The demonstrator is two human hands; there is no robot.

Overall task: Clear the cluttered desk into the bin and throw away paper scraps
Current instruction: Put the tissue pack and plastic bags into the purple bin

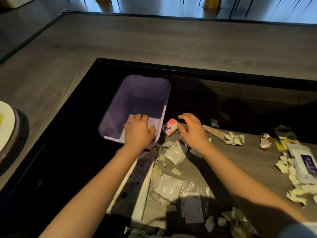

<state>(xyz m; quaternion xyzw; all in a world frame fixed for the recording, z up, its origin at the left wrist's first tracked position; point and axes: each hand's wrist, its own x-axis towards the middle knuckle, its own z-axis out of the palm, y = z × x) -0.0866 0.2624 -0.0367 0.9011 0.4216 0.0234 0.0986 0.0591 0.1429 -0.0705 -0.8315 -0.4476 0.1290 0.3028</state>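
Observation:
A purple bin (137, 93) stands on the dark floor against the desk's left edge, with white paper (154, 120) leaning inside its near wall. My left hand (138, 132) lies over the bin's near right rim, fingers curled down over rim and paper, with a yellowish scrap by the thumb. My right hand (192, 130) hovers open, fingers spread, just right of a small pink-patterned tissue pack (169, 127) at the desk's corner. Torn paper scraps (234, 138) and clear plastic wrappers (173, 154) litter the desk (248, 157).
A wet-wipes pack (303, 162) lies at the desk's right among more scraps, beside a yellow wrapper (281, 146). A wooden stick (214, 132) lies behind my right hand. A round plate (6, 127) sits at far left. Grey wood flooring surrounds the dark area.

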